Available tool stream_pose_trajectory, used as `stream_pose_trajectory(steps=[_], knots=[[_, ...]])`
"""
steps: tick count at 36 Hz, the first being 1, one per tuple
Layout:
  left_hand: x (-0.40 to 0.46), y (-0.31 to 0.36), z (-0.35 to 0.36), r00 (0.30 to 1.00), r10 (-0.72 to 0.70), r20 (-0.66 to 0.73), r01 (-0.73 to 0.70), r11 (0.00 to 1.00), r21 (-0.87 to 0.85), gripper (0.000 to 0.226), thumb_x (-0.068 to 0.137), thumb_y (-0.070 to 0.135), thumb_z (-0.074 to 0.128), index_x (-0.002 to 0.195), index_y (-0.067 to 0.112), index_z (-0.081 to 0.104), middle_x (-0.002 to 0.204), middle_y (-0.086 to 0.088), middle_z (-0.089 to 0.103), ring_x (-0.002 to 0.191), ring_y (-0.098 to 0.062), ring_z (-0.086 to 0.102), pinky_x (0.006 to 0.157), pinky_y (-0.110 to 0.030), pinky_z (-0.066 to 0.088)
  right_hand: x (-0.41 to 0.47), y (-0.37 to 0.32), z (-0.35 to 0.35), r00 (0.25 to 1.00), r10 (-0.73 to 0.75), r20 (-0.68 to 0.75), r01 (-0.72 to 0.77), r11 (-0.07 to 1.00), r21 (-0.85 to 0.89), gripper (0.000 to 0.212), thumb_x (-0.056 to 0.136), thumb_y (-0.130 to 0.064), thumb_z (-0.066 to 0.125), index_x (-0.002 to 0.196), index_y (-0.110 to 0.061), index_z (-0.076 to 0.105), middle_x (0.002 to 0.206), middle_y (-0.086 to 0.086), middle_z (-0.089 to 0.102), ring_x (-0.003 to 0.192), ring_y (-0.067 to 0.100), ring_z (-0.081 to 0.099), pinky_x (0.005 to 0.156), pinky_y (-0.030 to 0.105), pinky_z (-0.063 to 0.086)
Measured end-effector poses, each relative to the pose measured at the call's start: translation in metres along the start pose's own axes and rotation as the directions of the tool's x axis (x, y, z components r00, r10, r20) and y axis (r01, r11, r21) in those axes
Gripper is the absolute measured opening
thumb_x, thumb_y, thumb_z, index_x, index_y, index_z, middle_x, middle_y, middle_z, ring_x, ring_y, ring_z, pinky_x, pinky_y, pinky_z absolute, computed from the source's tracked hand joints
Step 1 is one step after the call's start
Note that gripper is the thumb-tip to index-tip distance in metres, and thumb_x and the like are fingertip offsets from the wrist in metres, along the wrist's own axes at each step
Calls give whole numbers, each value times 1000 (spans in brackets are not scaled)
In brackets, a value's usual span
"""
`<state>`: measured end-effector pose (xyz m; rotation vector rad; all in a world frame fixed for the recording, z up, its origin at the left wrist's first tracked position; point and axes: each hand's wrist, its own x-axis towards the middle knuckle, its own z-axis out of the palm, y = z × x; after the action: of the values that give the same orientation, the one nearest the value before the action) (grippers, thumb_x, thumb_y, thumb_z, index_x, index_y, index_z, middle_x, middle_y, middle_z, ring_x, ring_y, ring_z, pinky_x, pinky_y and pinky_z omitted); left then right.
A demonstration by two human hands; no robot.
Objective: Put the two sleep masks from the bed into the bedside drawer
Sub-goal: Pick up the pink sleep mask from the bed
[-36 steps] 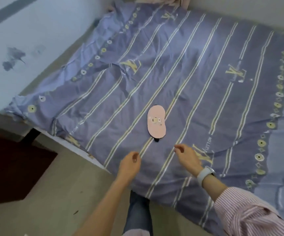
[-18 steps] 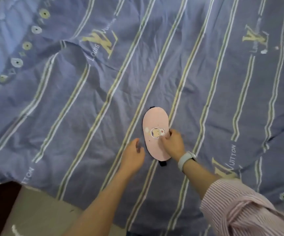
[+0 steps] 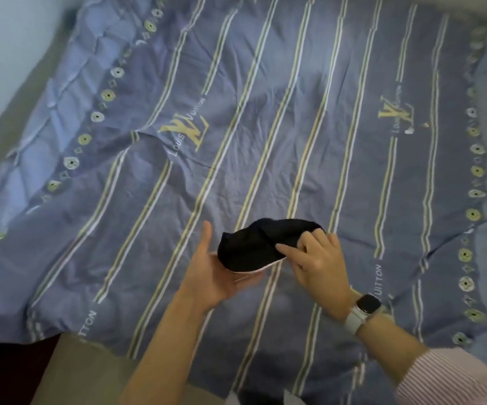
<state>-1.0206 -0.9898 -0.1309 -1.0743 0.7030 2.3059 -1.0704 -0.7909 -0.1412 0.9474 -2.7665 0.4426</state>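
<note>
**Masks lifted, drawer stage pending**

Black mask [image 3: 254, 245]: held just above the bed [image 3: 265, 112], near its front edge. Pale rim beneath, possibly the second mask; cannot tell. Left hand [image 3: 210, 276]: spread, palm up, cradling from under. Right hand [image 3: 315, 258]: fingers pinching the mask's right end. Pickup judged done; carry and stowing left. Drawer: not in view, contents unknown.
</note>
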Motion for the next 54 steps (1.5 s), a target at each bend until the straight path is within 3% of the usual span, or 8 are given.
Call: stream_pose_trajectory(steps=[6, 10, 14, 19, 23, 32, 46, 54], knots=[[-29, 0, 41, 951, 297, -90, -256, 915, 311, 36, 89, -3, 46, 123, -1, 52, 102, -14, 66, 93, -25, 64, 68, -32, 58, -16, -7, -43, 979, 202, 12, -201, 961, 188, 36, 81, -15, 48, 115, -20, 60, 86, 5, 59, 83, 16, 44, 74, 25, 30], [-51, -3, 53, 916, 398, -57, -358, 872, 333, 29, 90, 1, 49, 118, 7, 56, 103, -9, 68, 98, -24, 64, 74, -33, 54, -6, -14, -81, 416, 709, 569, -667, -188, 721, 42, 90, -32, 53, 125, -9, 46, 104, 5, 56, 97, 21, 56, 78, 31, 46], [-62, -12, 62, 918, 395, 11, -360, 823, 440, 29, 90, 2, 50, 117, 10, 56, 104, -6, 68, 99, -21, 64, 73, -30, 55, 7, -11, -99, 491, 316, 812, -570, -588, 574, 50, 85, -45, 53, 125, -15, 52, 123, 5, 63, 116, 23, 57, 95, 41, 47], [-75, -24, 81, 905, 425, 32, -369, 742, 560, 24, 90, 3, 52, 112, 12, 56, 98, -5, 66, 94, -21, 63, 83, -34, 53, 21, -23, -109, 519, 534, 667, -573, -362, 736, 28, 82, -10, 64, 110, -10, 61, 110, 10, 67, 104, 27, 62, 89, 41, 52], [-79, -30, 86, 889, 458, 10, -379, 722, 579, 18, 88, 5, 54, 104, 11, 59, 94, -5, 67, 91, -20, 65, 75, -33, 55, 17, -29, -113, 658, 678, 328, -624, 247, 742, 16, 85, -12, 61, 101, -13, 61, 92, 4, 66, 92, 23, 64, 79, 32, 52], [-90, -33, 97, 850, 521, 74, -487, 726, 485, 29, 91, 8, 50, 119, 10, 59, 110, -11, 69, 104, -27, 66, 87, -41, 55, -1, -31, -118, 995, 60, 80, -92, 864, 494, 50, 87, -18, 33, 137, -16, 38, 139, 13, 48, 123, 30, 51, 100, 40, 47], [-111, -31, 105, 883, 417, 216, -460, 861, 218, 46, 96, 45, 33, 119, 16, 59, 112, -9, 69, 106, -25, 65, 90, -44, 53, 3, -31, -119, 963, -215, 164, 181, 963, 200, 86, 68, 12, 59, 141, -20, 26, 146, 15, 35, 119, 32, 38, 88, 46, 51], [-117, -36, 87, 841, 516, 159, -540, 800, 262, 29, 98, 18, 36, 121, 11, 52, 111, -8, 65, 105, -25, 62, 83, -36, 58, 4, -40, -133, 942, -125, 312, -91, 799, 595, 56, 87, -10, 26, 139, -28, 20, 151, 2, 17, 138, 17, 19, 115, 28, 20]])
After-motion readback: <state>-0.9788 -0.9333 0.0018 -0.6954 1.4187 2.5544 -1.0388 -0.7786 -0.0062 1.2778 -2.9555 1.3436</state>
